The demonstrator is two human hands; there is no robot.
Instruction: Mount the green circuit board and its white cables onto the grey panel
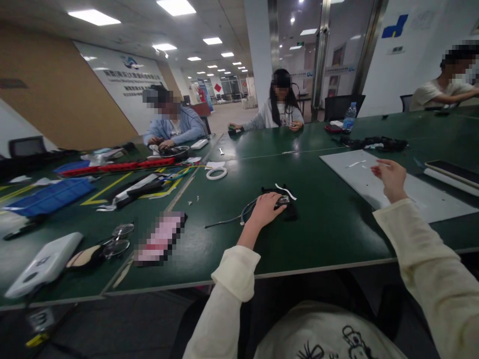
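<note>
Device, black-bodied with a pale patch on its upper face, lies on the green table before the wearer, partly covered by the left hand. A grey cable runs out from beneath that hand toward the left, its far end loose on the surface. A curled white strip lies against the device's far edge.

Risks, as judged: the trailing cable could be snagged by the left sleeve and drag the device askew; the light strip could be brushed away; a sideways push could slide the device, as no fixture is seen holding it.

Left hand: palm down, forearm reaching straight forward, fingers extended over the device with the thumb apart. Whether they grip or merely press cannot be told. Right hand: raised above a pale board, wrist bent up, fingers curled with tips drawn toward the thumb; whether anything is pinched cannot be told. A white scrap lies on that board, just beside the hand.

Further out: a white ring, a pair of eyeglasses and a water bottle, with two co-workers seated across.
</note>
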